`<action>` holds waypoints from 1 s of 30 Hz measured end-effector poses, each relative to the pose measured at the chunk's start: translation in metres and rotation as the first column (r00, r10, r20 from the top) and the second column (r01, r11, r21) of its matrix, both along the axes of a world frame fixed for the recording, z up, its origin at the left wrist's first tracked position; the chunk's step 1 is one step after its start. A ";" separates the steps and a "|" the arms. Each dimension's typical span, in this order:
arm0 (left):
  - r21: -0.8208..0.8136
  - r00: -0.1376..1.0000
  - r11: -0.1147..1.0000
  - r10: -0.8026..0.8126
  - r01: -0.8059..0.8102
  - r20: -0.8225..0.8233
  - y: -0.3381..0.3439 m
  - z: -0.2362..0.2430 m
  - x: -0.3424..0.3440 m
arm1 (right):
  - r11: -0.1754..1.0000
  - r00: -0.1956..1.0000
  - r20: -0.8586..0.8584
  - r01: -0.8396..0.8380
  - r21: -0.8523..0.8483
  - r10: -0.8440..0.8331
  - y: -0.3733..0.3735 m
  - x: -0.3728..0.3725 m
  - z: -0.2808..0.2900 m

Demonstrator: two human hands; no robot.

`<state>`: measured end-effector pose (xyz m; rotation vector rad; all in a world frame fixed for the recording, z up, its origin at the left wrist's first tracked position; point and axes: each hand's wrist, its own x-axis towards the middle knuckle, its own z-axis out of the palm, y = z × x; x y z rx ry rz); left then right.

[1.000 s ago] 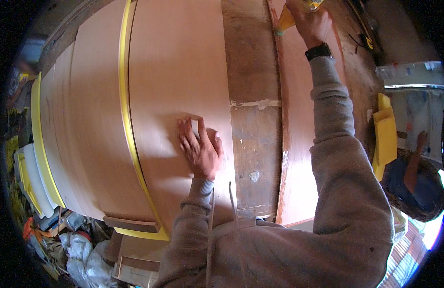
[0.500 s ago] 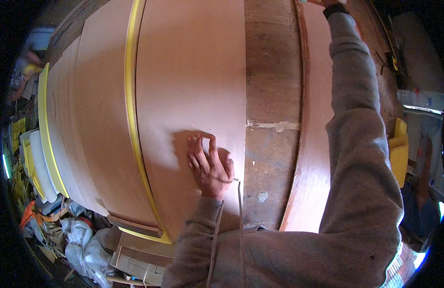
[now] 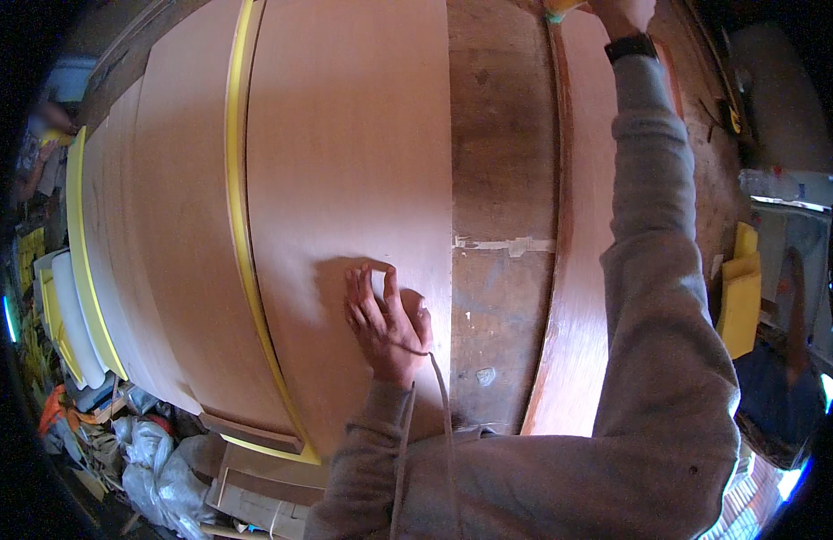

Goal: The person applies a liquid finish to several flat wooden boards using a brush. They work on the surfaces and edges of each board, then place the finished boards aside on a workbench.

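Note:
My left hand (image 3: 387,328) rests with its fingers spread on a broad, pale pinkish-brown wood panel (image 3: 344,162), and a cord hangs across its wrist. At the top edge my right hand (image 3: 625,16) is partly cut off by the frame. It grips a yellow tool with a green end (image 3: 560,13), of which only a part shows. The tool is over the far end of a narrow wood panel (image 3: 583,180), whose left edge is darker brown. Between the two panels runs a stained brown board (image 3: 502,117) with a whitish strip across it.
Left of the broad panel stand more panels (image 3: 187,180) with yellow edges (image 3: 241,207). Clear plastic bags (image 3: 160,468) and clutter lie at the lower left. Yellow blocks (image 3: 740,297) are at the right. Another person (image 3: 48,148) is at the far left.
My right hand and the yellow tool show more fully at the top edge. My left hand stays flat on the panel, while the whole view has shifted slightly.

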<state>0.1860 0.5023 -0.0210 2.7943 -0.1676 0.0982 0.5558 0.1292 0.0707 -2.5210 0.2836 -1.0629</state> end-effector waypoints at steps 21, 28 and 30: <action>-0.040 0.999 0.999 0.028 -0.027 0.030 -0.001 0.001 -0.005 | 0.990 0.992 -0.034 -0.122 0.069 0.125 0.020 -0.119 -0.012; 0.014 0.998 1.000 0.006 -0.007 0.062 -0.004 0.000 -0.002 | 0.999 0.991 -0.135 0.006 0.048 0.000 0.027 -0.098 0.015; 0.027 0.998 1.000 0.000 -0.002 0.067 -0.002 0.001 -0.001 | 0.998 0.994 -0.100 -0.026 0.055 0.031 0.026 -0.098 0.007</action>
